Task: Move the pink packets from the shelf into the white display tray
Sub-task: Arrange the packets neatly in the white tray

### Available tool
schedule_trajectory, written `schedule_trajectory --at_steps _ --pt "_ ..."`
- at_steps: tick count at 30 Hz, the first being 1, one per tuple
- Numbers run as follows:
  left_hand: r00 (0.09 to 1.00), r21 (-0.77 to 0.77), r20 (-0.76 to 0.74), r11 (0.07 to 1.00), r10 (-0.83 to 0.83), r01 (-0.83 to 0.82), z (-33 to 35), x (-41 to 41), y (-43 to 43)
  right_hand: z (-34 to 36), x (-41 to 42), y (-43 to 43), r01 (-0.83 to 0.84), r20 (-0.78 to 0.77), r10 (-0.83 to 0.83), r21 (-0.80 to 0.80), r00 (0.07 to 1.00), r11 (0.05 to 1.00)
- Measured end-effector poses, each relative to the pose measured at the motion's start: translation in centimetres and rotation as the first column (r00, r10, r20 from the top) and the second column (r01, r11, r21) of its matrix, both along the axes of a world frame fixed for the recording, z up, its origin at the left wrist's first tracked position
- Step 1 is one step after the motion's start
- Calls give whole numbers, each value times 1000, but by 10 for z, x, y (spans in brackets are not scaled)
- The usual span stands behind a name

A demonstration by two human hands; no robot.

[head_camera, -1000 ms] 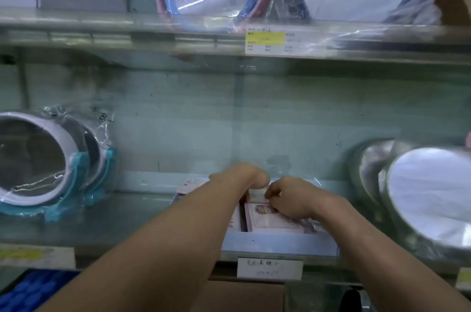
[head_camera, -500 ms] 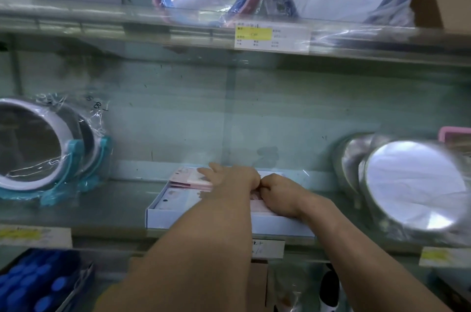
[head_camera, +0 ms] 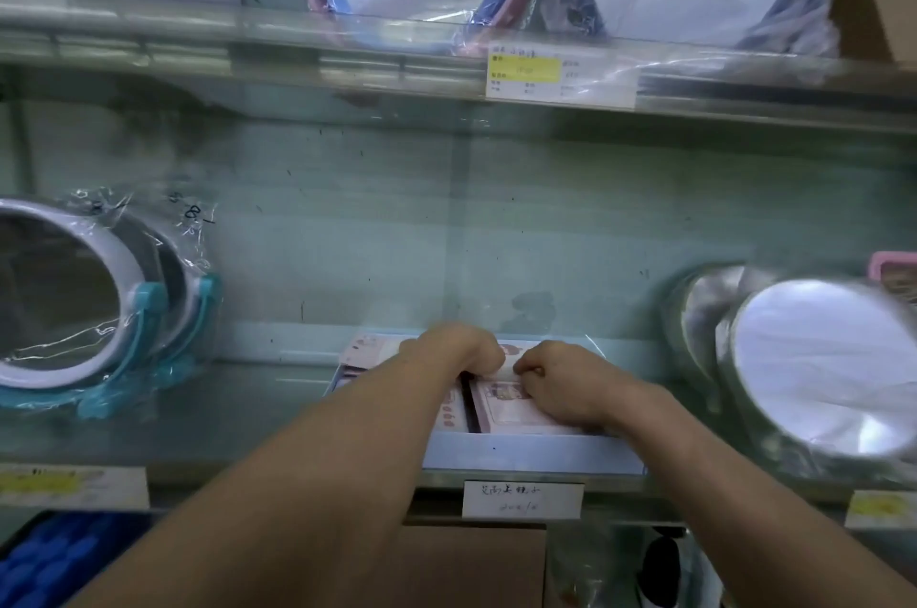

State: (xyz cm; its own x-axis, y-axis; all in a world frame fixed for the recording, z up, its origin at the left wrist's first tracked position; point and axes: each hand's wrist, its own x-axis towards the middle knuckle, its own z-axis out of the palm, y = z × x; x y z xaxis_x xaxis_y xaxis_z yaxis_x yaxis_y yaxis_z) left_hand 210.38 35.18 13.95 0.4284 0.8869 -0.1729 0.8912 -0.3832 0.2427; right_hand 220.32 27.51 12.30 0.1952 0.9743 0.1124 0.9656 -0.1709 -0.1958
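A white display tray [head_camera: 531, 456] sits at the front edge of the middle shelf. Pink packets [head_camera: 501, 406] lie in it in two stacks with a dark gap between them. More pink packets [head_camera: 369, 349] show at the tray's back left. My left hand [head_camera: 454, 352] is over the left stack with its fingers curled down onto the packets. My right hand [head_camera: 556, 381] is over the right stack, fingers curled, and pinches the far edge of the top packet. Both forearms hide much of the tray's inside.
Wrapped round mirrors with teal stands [head_camera: 99, 309] stand on the shelf at the left. Round silver mirrors [head_camera: 814, 359] lean at the right. A price label [head_camera: 521, 498] hangs under the tray. A cardboard box [head_camera: 471, 563] and blue items [head_camera: 54, 563] sit below.
The view shifted slightly. My left hand's fingers went from stretched over the packets at the back to curled down at the stacks. My right hand stays on the right stack.
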Motion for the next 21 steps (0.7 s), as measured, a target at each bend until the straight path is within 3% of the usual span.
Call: schedule_trajectory --at_steps 6,12,16,21 --pt "983 89 -58 979 -177 182 13 -16 6 21 -14 13 -10 24 13 -124 1000 992" --pt "976 143 66 970 -208 197 25 -41 14 21 -17 10 -7 24 10 -126 1000 992" --pt "971 155 -62 959 -232 239 12 -64 22 18 -15 12 -5 -17 5 -49 1000 999" --pt "976 190 -15 958 -218 217 4 -62 26 25 -19 22 12 66 -6 -93 998 996"
